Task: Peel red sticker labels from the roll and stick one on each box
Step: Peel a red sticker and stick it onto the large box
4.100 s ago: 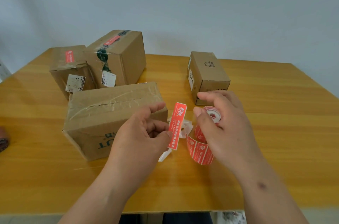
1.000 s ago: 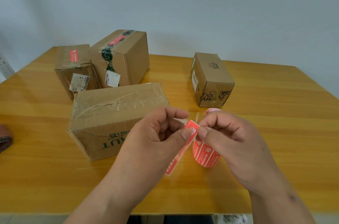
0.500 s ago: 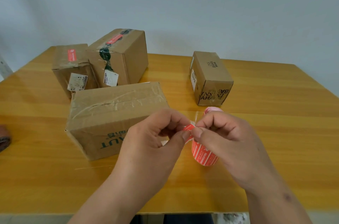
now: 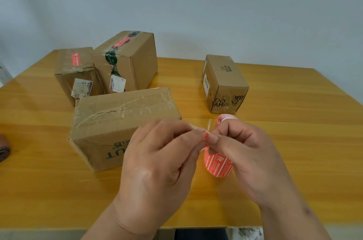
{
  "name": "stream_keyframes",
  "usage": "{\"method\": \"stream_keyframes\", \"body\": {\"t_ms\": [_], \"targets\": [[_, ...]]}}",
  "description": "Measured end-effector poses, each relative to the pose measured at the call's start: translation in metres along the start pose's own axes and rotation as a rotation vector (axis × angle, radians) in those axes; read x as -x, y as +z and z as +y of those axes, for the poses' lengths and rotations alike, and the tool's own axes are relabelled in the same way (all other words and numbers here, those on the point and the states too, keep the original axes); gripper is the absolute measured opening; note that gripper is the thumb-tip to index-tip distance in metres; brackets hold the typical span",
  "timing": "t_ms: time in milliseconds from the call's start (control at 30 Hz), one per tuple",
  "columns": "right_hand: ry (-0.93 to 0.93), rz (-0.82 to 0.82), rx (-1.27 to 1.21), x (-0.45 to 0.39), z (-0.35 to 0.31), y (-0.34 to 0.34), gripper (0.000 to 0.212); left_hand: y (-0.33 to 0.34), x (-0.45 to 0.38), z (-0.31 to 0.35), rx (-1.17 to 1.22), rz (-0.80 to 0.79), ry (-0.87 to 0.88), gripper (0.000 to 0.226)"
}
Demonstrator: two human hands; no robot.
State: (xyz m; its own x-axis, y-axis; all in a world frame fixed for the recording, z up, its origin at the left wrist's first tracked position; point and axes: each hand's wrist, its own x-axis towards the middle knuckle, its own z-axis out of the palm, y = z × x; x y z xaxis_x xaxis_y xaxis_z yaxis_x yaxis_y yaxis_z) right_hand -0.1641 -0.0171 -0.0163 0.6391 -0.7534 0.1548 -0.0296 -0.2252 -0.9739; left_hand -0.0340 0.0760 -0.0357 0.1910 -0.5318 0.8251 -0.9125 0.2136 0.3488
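Note:
A roll of red sticker labels point(image 4: 218, 165) stands on the wooden table point(image 4: 294, 141), partly behind my right hand point(image 4: 247, 153). My left hand point(image 4: 157, 163) and right hand meet fingertip to fingertip and pinch the end of a red sticker point(image 4: 205, 137); most of it is hidden. A large taped cardboard box point(image 4: 121, 120) lies just left of my hands, with no red label showing on it. A small box point(image 4: 224, 82) printed "INS BAHA" stands behind the roll. Two boxes at the back left, one low point(image 4: 76, 74) and one taller point(image 4: 127, 61), each carry a red label on top.
The table's front edge point(image 4: 196, 227) runs just under my wrists. A dark brownish object point(image 4: 4, 147) pokes in at the left border. A plain pale wall stands behind the table.
The loose red sticker strip that hung from my left fingers a second ago is now drawn in between both hands' fingertips. My hands have closed together over the roll.

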Motion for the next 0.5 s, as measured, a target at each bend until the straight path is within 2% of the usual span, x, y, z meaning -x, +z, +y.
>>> {"method": "stream_keyframes", "body": {"t_ms": [167,333,500], "targets": [[-0.013,0.008,0.067,0.0018,-0.0031,0.0009,0.032,0.0014,0.0026,-0.0013,0.012,0.002,-0.025,0.006],[-0.019,0.002,0.080,0.0018,-0.0039,-0.0017,0.017,0.0025,0.0031,0.0022,0.129,-0.024,-0.213,0.022],[-0.047,-0.014,0.065,0.0028,-0.0032,-0.0025,0.026,0.0036,0.0026,0.0014,0.141,-0.012,-0.197,0.017]]}}
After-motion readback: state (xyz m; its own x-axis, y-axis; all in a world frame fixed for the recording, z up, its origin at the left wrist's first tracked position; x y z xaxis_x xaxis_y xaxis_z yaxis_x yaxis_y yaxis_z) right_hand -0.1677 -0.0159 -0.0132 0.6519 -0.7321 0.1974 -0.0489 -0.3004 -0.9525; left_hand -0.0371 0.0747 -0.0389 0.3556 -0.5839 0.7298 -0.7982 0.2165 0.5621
